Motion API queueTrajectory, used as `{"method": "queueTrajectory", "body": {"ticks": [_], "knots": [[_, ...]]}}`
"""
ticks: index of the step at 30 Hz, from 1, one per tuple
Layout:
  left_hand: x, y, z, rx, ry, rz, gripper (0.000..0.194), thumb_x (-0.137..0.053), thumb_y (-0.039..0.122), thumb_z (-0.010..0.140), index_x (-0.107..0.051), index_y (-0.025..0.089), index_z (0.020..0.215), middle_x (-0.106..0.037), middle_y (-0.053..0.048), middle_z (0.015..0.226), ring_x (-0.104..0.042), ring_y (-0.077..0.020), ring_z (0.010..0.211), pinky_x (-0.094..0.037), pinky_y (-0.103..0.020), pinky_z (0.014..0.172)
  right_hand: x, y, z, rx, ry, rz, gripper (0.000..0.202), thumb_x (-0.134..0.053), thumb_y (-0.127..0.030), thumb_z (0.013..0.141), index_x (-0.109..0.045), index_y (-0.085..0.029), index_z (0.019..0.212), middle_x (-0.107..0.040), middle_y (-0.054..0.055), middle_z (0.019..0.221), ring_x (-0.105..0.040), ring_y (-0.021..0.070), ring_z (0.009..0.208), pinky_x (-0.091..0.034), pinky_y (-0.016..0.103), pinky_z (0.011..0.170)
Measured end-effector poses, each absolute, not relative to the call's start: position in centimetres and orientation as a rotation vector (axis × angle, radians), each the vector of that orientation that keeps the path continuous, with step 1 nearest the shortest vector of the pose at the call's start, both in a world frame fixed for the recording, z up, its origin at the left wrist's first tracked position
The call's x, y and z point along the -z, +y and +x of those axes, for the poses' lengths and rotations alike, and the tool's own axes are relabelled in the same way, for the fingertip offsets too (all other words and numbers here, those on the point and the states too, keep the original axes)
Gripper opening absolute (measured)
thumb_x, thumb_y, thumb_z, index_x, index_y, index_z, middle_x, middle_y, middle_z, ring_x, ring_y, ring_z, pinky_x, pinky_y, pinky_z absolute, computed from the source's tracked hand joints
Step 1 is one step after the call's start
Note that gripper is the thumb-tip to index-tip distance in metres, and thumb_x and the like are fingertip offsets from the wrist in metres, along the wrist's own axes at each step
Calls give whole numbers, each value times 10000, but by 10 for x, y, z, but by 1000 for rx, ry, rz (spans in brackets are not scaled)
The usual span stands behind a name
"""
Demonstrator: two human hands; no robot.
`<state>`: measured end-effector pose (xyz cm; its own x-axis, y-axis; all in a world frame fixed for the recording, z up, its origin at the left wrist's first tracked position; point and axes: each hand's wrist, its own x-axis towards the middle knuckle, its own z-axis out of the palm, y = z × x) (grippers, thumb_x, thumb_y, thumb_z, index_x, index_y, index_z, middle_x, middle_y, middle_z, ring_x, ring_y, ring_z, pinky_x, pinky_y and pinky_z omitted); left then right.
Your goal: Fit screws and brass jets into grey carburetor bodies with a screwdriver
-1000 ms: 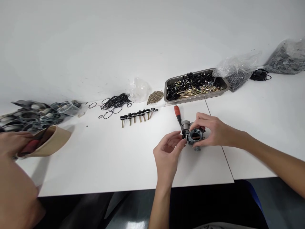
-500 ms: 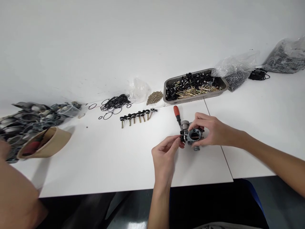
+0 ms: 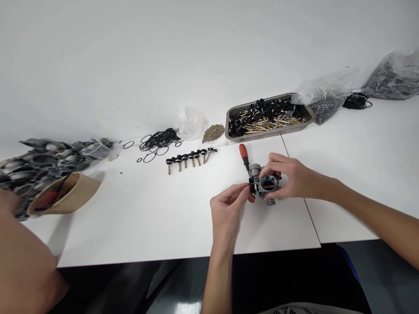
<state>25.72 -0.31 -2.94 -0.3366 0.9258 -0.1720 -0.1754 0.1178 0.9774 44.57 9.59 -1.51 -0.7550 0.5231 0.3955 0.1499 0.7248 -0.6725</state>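
Note:
My right hand [image 3: 290, 176] grips a small grey metal carburetor body [image 3: 266, 185] just above the white table [image 3: 157, 218]. My left hand [image 3: 229, 209] pinches a small black-capped screw part [image 3: 252, 188] against the left side of that body. A screwdriver with a red handle [image 3: 243, 155] lies on the table just behind the body. A row of several black-capped brass screws [image 3: 190, 158] lies to the left of it.
A metal tray [image 3: 269, 117] of black caps and brass screws stands at the back. Black O-rings [image 3: 157, 141], a heap of small brass pieces [image 3: 213, 132] and plastic bags [image 3: 327, 98] lie along the back. Another person's arm [image 3: 22, 257], a paper cup [image 3: 65, 192] and grey castings [image 3: 42, 159] are at left.
My left fingers have closed on the black-capped part at the body's left side. The other person's hand at the left has drawn back from the paper cup.

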Motion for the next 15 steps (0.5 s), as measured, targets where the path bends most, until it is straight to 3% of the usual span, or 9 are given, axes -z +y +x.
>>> {"method": "queueTrajectory", "body": {"ticks": [7,15], "knots": [[28,1,252,-1359,1327,768,197,-847,276,640,-815,154,791,-706,-53,612,-624,-138,578,-525,-284,655,15,95,445,-844,-2354,-513,338,-849,-239,759,-639,-166,1013,-498,13,903,-492,126,720,-439,262,625],[22,-7,257,-1386,1511,906,129,-798,254,710,-804,165,803,-693,-26,613,-592,-114,549,-513,-250,575,15,95,445,-828,-2359,-507,346,-857,-258,759,-640,-169,1014,-500,12,907,-487,121,713,-430,258,619]]}}
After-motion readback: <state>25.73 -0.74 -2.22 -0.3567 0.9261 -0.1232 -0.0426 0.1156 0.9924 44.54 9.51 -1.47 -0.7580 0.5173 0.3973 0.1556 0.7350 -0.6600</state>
